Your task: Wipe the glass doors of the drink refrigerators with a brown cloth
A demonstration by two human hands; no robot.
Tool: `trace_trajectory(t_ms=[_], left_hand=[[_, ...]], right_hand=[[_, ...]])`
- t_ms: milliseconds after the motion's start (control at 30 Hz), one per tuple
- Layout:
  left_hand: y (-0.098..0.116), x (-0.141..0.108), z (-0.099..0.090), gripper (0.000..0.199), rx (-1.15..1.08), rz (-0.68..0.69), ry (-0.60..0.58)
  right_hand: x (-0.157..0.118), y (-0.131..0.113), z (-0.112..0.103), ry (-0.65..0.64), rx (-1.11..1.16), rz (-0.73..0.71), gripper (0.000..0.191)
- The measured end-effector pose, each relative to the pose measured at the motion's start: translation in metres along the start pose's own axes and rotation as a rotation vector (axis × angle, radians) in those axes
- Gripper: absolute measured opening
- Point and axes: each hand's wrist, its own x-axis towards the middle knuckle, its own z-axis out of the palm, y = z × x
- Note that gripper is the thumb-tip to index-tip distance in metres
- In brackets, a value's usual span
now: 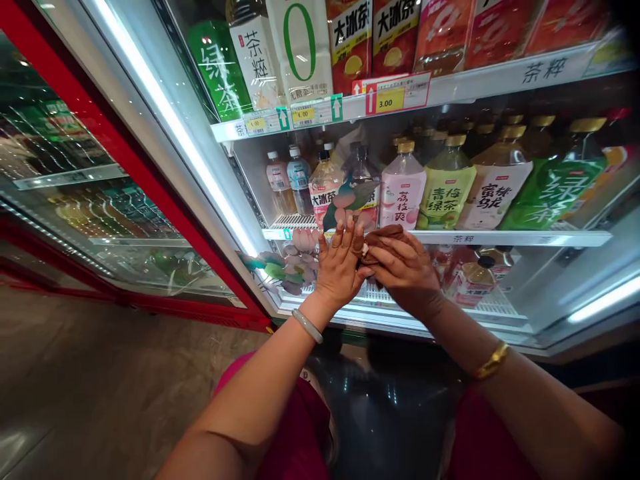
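A crumpled dark-brown fabric cloth [387, 235] is gripped in the right hand [407, 270], bunched under its curled fingers and kinda poking out past them. The left hand [340, 260] is held flat right next to it, fingers stretched out; whether anything's being touched by it can't really be told. Pink-and-green flower-shaped decals [300, 267] are seen just left of the left hand, and a pale-pink-labelled plastic bottle with a gold cap [403, 190] is shelved beyond the right.
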Motion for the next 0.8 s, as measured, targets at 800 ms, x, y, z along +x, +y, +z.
trace_trajectory(t_ms=[800], left_hand=[[-0.005, -0.042, 0.01, 0.076, -0.037, 0.099, 0.012]], right_hand=[[-0.035, -0.027, 0.023, -0.16, 0.307, -0.116, 0.023]])
